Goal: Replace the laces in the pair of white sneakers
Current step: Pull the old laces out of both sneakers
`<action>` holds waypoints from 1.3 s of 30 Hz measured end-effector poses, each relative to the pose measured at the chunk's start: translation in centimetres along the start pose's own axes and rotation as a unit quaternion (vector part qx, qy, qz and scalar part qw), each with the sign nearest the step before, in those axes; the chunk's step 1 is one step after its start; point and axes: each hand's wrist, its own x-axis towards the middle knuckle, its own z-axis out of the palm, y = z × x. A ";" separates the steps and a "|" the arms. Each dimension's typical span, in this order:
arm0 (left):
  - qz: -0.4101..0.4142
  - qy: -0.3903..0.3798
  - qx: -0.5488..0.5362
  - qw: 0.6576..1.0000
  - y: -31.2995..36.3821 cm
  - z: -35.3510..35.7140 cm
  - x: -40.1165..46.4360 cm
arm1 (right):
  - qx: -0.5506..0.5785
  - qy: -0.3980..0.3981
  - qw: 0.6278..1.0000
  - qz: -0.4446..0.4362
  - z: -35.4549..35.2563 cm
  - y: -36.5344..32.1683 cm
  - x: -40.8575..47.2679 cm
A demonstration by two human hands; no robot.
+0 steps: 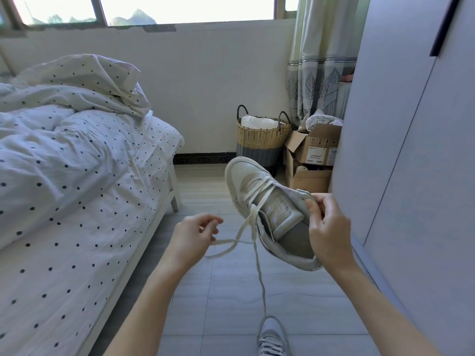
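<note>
We see grey floor tiles [231, 291] between a dotted bed [77, 201] and wardrobe [411, 176]. A woven basket [262, 140] holds white cloth; 2 cardboard boxes [313, 155] stand beside it. Our right hand [326, 227] grips the white sneaker [270, 206] aloft; our left hand [192, 235] pinches its lace [231, 242].

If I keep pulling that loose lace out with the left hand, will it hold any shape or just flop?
Probably flop: the lace sags in loops and trails to the floor. It looks flat and light, so the left hand may lose its pinch. The sneaker seems stiff in the right hand.
</note>
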 end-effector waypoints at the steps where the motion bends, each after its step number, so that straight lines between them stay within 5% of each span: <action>1: -0.004 0.006 -0.051 0.999 0.3 0.0 0.0 | 0.002 -0.008 1.000 -0.019 0.1 -0.4 -0.1; 4: -0.025 -0.021 -0.172 0.985 1.3 0.0 -0.4 | -0.002 -0.026 0.997 -0.079 0.6 -1.6 -0.5; 11: 0.048 -0.110 -0.042 0.992 1.2 -0.3 -0.6 | 0.012 -0.026 0.995 -0.096 1.6 -2.0 -0.6; 16: 0.070 0.011 -0.020 0.997 0.8 -0.7 -0.2 | 0.009 -0.021 0.998 -0.066 1.7 -1.4 -0.3; 23: 0.054 0.157 -0.168 0.972 1.9 -1.4 -0.5 | -0.010 -0.011 1.000 -0.024 1.7 0.3 -0.1; 29: -0.037 0.051 0.136 0.989 -0.6 -1.1 0.1 | -0.041 -0.026 0.997 -0.065 0.9 0.4 -0.1; 34: 0.140 0.082 0.078 0.984 0.9 0.9 -0.1 | -0.039 -0.093 0.984 -0.148 1.9 -0.8 -1.5; 39: 0.137 0.144 0.078 0.977 0.3 1.1 0.0 | -0.026 -0.133 0.975 -0.176 2.8 -1.8 -2.5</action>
